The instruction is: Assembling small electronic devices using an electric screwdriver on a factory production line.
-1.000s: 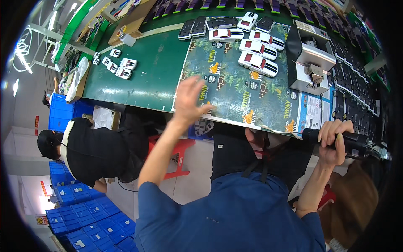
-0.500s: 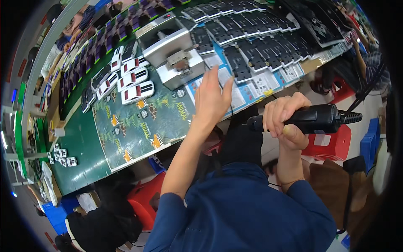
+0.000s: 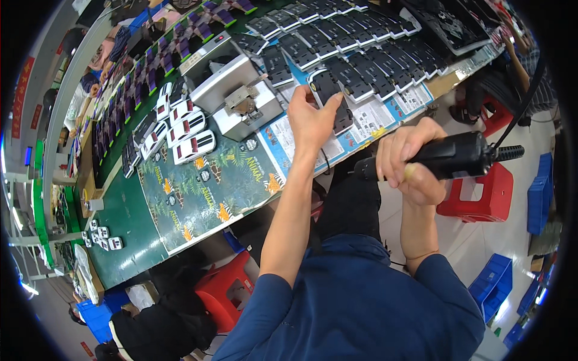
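Note:
My left hand has its fingers and thumb closed on the sides of a toy car. The car lies with its black underside up, beside the near end of the rows of similar upturned toy cars. Off the table's front edge, my right hand is wrapped round a black electric screwdriver, held level with its tip pointing left and its cord running off to the right. A metal screw-feeder-like box stands left of my left hand.
White toy cars with black stripes rest left of the metal box. Smaller white cars stand at the table's far left. Purple and green parts line the back. A red stool and blue crates are on the floor at right.
My left hand, open over the printed sheets before, has closed on an upturned toy car. The right hand with the screwdriver has stayed nearly in place. The view has shifted slightly.

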Action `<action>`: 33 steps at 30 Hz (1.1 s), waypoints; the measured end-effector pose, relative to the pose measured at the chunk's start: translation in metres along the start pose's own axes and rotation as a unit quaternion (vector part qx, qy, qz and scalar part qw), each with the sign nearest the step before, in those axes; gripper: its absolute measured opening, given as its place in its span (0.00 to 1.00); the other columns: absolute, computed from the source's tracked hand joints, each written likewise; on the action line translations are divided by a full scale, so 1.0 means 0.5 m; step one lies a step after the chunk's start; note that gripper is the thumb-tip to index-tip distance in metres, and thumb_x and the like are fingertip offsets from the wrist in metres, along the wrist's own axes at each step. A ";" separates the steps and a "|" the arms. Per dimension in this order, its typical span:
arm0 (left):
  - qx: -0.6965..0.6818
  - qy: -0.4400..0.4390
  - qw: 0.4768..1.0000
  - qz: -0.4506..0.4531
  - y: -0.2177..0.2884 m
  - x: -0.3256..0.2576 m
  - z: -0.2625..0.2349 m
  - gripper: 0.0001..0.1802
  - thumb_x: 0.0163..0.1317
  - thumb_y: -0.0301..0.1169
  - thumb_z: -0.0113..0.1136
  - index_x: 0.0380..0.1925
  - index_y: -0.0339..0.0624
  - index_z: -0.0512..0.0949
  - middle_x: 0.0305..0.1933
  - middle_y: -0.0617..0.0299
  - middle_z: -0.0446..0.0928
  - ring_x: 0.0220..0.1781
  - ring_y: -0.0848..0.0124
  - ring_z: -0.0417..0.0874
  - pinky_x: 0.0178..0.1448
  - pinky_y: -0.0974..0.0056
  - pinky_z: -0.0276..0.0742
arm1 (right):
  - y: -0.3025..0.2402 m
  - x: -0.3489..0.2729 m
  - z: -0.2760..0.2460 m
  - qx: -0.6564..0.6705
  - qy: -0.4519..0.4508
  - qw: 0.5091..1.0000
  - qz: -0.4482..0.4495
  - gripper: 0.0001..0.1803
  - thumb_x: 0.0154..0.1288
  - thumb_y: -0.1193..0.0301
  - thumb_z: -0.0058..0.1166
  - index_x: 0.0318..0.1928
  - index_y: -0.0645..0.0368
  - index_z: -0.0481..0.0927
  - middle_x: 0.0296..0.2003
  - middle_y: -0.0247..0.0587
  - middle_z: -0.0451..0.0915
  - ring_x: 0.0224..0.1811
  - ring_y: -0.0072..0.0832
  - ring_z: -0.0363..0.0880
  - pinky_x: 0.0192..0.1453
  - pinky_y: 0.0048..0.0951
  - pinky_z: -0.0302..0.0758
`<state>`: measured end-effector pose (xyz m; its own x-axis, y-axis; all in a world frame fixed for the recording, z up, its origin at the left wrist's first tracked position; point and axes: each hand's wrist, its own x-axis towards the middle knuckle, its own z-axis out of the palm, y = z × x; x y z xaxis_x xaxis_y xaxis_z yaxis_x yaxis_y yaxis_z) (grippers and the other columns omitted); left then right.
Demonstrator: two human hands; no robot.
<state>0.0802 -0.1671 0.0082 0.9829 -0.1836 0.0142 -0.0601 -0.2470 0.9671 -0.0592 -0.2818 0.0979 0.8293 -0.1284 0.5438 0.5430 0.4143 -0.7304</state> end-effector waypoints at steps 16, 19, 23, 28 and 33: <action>-0.425 0.063 0.900 -0.078 -0.113 -0.199 -0.289 0.14 0.73 0.30 0.53 0.52 0.33 0.70 0.46 0.48 0.81 0.43 0.60 0.87 0.48 0.57 0.88 | 0.245 0.244 0.208 -0.158 -0.022 0.975 -0.154 0.07 0.59 0.80 0.67 0.33 0.63 0.79 0.20 0.33 0.77 0.17 0.16 0.74 0.22 0.17 0.70; -0.432 0.063 0.897 -0.071 -0.098 -0.201 -0.297 0.14 0.72 0.29 0.53 0.53 0.32 0.70 0.47 0.47 0.81 0.44 0.60 0.87 0.50 0.56 0.88 | 0.252 0.253 0.229 -0.181 -0.031 0.973 -0.143 0.07 0.60 0.78 0.67 0.32 0.63 0.79 0.19 0.31 0.77 0.16 0.15 0.74 0.21 0.17 0.70; -0.459 0.043 0.881 -0.103 -0.097 -0.184 -0.298 0.14 0.71 0.27 0.53 0.53 0.32 0.70 0.47 0.46 0.81 0.45 0.59 0.87 0.51 0.55 0.88 | 0.265 0.266 0.245 -0.210 -0.013 0.970 -0.118 0.09 0.59 0.75 0.69 0.28 0.62 0.80 0.16 0.29 0.76 0.14 0.14 0.73 0.20 0.17 0.69; -0.462 0.050 0.878 -0.119 -0.086 -0.187 -0.293 0.13 0.71 0.26 0.54 0.52 0.32 0.71 0.47 0.46 0.82 0.44 0.59 0.88 0.48 0.57 0.88 | 0.260 0.272 0.243 -0.232 -0.030 0.972 -0.033 0.12 0.56 0.69 0.71 0.26 0.60 0.80 0.19 0.27 0.78 0.23 0.12 0.72 0.26 0.21 0.68; -0.414 0.056 0.902 -0.111 -0.080 -0.198 -0.273 0.12 0.70 0.28 0.59 0.49 0.34 0.74 0.43 0.51 0.84 0.39 0.64 0.88 0.43 0.62 0.88 | 0.200 0.217 0.234 -0.096 -0.043 0.994 0.020 0.06 0.64 0.74 0.61 0.34 0.62 0.77 0.15 0.33 0.71 0.13 0.20 0.69 0.24 0.25 0.70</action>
<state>0.0092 -0.0092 0.0027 0.9687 -0.1085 -0.2232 0.2461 0.5372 0.8067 0.0699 -0.1491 0.1323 0.8405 -0.0342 0.5407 0.5324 0.2374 -0.8125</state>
